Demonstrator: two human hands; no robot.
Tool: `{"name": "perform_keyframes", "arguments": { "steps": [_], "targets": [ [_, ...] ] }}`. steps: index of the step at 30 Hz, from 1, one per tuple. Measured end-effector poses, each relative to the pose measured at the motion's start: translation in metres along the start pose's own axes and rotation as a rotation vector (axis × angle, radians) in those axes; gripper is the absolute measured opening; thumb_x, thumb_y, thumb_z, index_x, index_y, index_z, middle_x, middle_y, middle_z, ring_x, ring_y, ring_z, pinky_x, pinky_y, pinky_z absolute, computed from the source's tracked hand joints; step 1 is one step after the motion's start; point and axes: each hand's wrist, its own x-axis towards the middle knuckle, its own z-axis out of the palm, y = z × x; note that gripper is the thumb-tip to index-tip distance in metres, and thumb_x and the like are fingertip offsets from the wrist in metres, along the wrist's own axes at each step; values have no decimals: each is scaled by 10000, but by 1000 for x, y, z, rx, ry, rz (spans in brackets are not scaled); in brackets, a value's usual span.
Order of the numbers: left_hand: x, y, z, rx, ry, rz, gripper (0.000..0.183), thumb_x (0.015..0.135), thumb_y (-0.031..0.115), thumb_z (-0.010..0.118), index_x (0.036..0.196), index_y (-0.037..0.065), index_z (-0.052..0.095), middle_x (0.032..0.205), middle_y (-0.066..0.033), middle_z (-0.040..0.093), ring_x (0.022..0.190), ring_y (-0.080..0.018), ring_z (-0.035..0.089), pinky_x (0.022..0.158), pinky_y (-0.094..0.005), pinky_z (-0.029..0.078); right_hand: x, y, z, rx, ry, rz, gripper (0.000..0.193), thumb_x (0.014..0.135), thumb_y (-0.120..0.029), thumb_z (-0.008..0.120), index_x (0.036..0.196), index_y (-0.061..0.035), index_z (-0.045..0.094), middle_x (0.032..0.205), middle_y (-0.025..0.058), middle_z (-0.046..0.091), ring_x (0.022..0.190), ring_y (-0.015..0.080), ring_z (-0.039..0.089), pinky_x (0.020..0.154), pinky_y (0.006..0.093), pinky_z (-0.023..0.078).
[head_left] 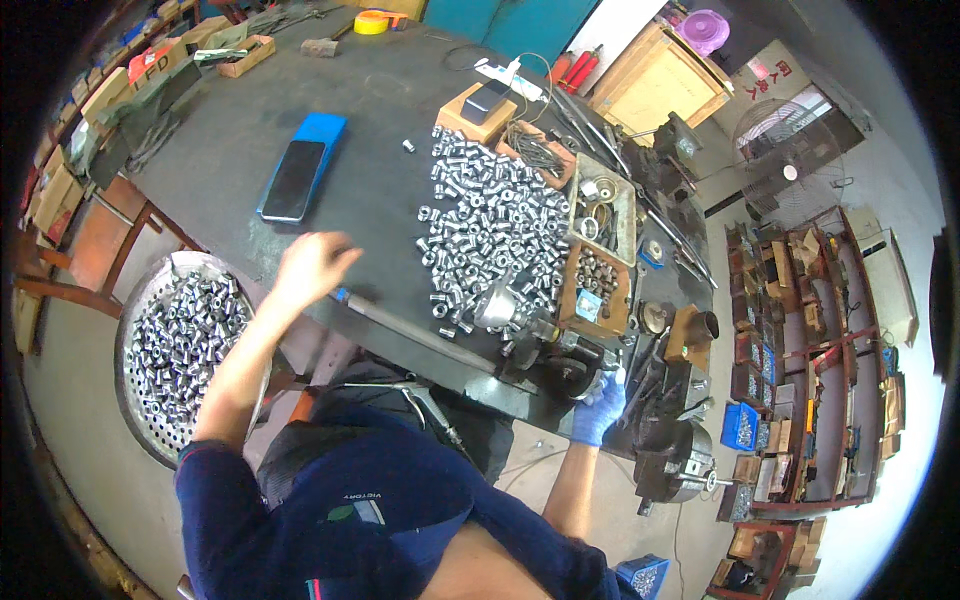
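Observation:
My left hand [316,267] is bare and hovers over the table's near edge, left of the pile. Its thumb and fingers point right, a little apart, with nothing visible in them. My right hand [599,406], in a pale purple glove, is closed round a metal handle [615,366] beside a dark clamping fixture [565,375] at the bench edge; the fingers partly hide it. A shiny round metal head [495,306] juts from the fixture toward a large heap of small steel fittings [495,225]. More such fittings [185,350] fill a perforated metal basin [128,385] at my left.
A phone [296,182] lies on a blue box [322,128]. Right of the heap stand a tray of rings [625,215] and a wooden box of small parts [583,318]. A bench vise [680,465] stands right of my gloved hand. A blue-tipped bar [400,325] runs along the near edge.

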Motion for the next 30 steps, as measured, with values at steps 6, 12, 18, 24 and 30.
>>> {"name": "perform_keyframes", "arguments": {
  "steps": [6, 12, 18, 24, 30],
  "targets": [
    [82, 28, 96, 89, -164, -27, 245, 719, 289, 644, 754, 46, 648, 769, -149, 636, 769, -302, 621, 687, -408, 483, 7, 2, 16, 59, -75, 31, 212, 816, -238, 567, 920, -54, 579, 700, 14, 587, 520, 104, 522, 439, 216, 407],
    [71, 16, 101, 55, -31, 113, 147, 688, 199, 640, 722, 56, 627, 739, -122, 636, 737, -304, 615, 667, -391, 478, 3, 3, 3, 106, -65, 32, 241, 841, -305, 575, 774, -76, 541, 534, -29, 461, 397, 37, 385, 330, 167, 282],
    [48, 9, 76, 195, -94, 119, 142, 687, 170, 643, 711, 38, 597, 664, -127, 611, 658, -294, 607, 594, -391, 464, -3, 2, 18, 84, -25, 27, 238, 849, -306, 560, 771, -83, 530, 548, -30, 468, 390, 47, 376, 335, 170, 270],
    [34, 44, 51, -884, -436, -27, 145, 715, 65, 635, 824, -3, 568, 669, -74, 594, 653, -164, 603, 609, -275, 477, 5, 6, 0, 124, -55, 69, 254, 848, -327, 554, 795, -79, 537, 545, -35, 453, 399, 47, 381, 336, 173, 269],
    [14, 92, 44, -1238, -654, 174, 193, 784, -38, 577, 974, -60, 548, 824, -97, 610, 756, -150, 606, 701, -266, 483, -5, 0, 18, 90, -85, 36, 224, 848, -297, 554, 860, -73, 552, 617, -22, 517, 430, 51, 429, 348, 174, 315]
  ]
}}
